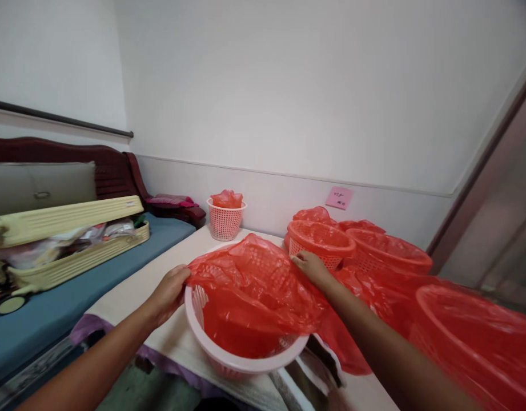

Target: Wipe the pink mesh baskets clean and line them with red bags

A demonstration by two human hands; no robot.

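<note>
A pale pink basket (245,364) stands near the table's front edge, with a thin red plastic bag (254,274) spread over its far side and sagging inside. My left hand (172,290) pinches the bag's edge at the basket's left rim. On the other side, my right hand (308,264) is closed on the bag beyond the right rim, close to an orange-red basket (321,242). The near part of the basket's rim is uncovered.
A small pink basket (225,221) holding red plastic stands at the back. Red-lined baskets (389,251) and a large one (477,337) fill the right side. An open yellow suitcase (83,251) lies on the blue bed (171,228). A pink note (339,197) is on the wall.
</note>
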